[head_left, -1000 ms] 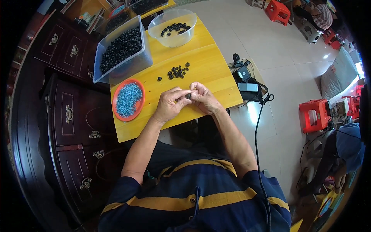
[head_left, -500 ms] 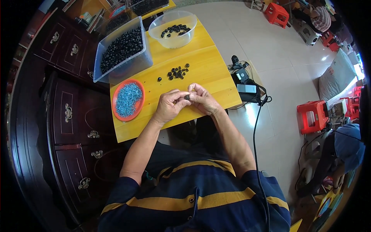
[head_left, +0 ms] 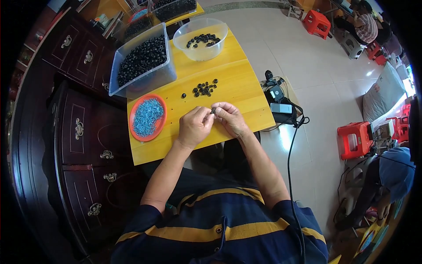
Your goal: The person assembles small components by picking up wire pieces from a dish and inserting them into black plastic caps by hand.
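The yellow counter (head_left: 244, 79) apparently keeps everything within reach: clear rectangular tub (head_left: 151, 81) and round bowl (head_left: 204, 55) at the far side, orange plate (head_left: 165, 115) at left. The left hand (head_left: 194, 125)'s fingers pinch together, contents hidden; the right hand (head_left: 231, 121)'s clamp, seemingly for steadiness, 1 small black cylinder (head_left: 213, 111) between both hands, below the loose black pile (head_left: 203, 90).

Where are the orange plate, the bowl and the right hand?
Orange plate (head_left: 160, 125), head view: its right side.
Bowl (head_left: 201, 54), head view: its front wall.
Right hand (head_left: 231, 120), head view: its back.
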Action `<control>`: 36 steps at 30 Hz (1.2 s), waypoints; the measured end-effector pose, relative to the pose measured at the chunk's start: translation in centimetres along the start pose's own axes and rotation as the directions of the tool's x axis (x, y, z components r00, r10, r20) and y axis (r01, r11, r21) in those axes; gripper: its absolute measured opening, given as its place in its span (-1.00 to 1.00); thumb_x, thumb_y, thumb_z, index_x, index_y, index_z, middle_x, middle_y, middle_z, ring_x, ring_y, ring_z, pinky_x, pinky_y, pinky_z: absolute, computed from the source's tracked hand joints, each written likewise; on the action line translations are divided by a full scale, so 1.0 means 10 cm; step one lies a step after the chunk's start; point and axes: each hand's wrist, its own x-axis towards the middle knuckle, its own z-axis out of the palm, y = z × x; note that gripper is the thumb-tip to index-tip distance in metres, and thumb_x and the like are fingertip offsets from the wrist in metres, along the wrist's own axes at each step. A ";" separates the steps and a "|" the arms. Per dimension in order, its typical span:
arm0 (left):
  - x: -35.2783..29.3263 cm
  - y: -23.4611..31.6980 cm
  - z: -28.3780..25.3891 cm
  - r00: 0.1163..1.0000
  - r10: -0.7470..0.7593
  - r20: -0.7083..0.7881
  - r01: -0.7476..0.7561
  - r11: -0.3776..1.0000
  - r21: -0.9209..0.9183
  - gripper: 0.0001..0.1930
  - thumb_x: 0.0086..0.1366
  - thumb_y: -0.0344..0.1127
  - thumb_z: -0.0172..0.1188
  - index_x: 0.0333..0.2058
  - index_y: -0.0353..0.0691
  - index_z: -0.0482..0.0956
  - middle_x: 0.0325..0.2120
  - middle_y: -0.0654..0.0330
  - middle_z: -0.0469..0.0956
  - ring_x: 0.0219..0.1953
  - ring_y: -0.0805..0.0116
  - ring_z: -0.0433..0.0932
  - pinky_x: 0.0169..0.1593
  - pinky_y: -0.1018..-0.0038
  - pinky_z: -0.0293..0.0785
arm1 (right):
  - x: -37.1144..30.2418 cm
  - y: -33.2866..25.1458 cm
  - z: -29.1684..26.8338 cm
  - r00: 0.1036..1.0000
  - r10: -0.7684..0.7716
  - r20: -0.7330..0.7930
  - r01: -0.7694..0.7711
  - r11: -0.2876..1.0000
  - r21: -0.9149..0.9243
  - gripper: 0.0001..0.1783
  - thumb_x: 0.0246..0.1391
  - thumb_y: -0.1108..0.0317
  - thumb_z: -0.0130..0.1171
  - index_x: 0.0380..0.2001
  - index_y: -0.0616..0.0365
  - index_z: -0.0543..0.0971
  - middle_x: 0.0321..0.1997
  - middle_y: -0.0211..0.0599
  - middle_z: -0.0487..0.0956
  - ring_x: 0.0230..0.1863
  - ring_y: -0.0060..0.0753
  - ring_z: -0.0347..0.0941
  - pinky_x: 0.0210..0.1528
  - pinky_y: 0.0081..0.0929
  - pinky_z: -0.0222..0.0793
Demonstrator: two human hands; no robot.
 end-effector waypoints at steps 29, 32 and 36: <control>0.12 -0.08 -0.02 0.987 -0.114 0.115 0.130 0.980 -0.148 -0.85 0.11 -0.48 0.29 -0.31 -0.30 0.58 -0.57 0.19 0.59 -0.58 0.40 0.58 -0.48 0.46 0.47 | 0.04 0.04 0.03 0.985 -0.026 -0.171 0.017 0.998 -0.052 -0.87 0.19 0.42 0.20 -0.20 0.18 0.59 -0.29 -0.42 0.58 -0.31 -0.59 0.46 -0.17 -0.60 0.44; 0.15 -0.16 -0.03 0.932 -0.273 0.237 0.345 0.866 -0.362 -0.79 0.14 -0.57 0.28 -0.20 -0.30 0.63 -0.55 0.40 0.53 -0.54 0.70 0.43 -0.44 0.65 0.38 | 0.05 0.04 0.05 0.990 -0.035 -0.136 0.029 0.998 -0.047 -0.85 0.19 0.41 0.21 -0.17 0.16 0.54 -0.29 -0.42 0.56 -0.30 -0.59 0.45 -0.16 -0.61 0.43; 0.20 -0.19 -0.08 0.903 -0.197 0.383 0.344 0.865 -0.365 -0.73 0.14 -0.52 0.32 -0.14 -0.32 0.64 -0.54 0.47 0.44 -0.53 0.72 0.34 -0.44 0.69 0.32 | 0.04 -0.02 0.00 0.999 -0.048 -0.002 0.048 0.996 -0.075 -0.79 0.18 0.37 0.24 -0.20 0.12 0.42 -0.34 -0.44 0.50 -0.29 -0.59 0.42 -0.20 -0.61 0.38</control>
